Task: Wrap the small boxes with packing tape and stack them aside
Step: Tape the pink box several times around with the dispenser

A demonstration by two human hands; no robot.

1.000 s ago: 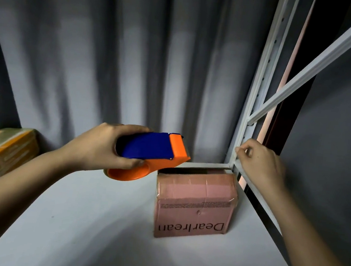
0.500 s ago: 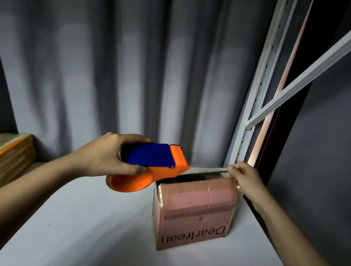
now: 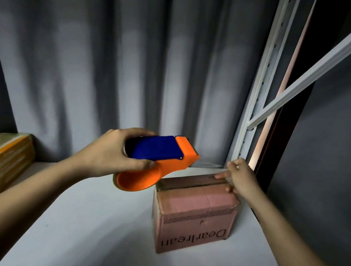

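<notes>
Now the right hand is pressing straight fingers onto the pink cardboard box, directly beneath them. Her left hand is gripping the orange-and-blue tape dispenser, hovering just beyond the box's left end.

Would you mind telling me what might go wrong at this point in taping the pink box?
The right hand only rests its fingers on the far edge of the pink box, so the box may slide when tape is pulled. The left hand holds the tape dispenser raised above the box, so the tape may land crooked.
</notes>
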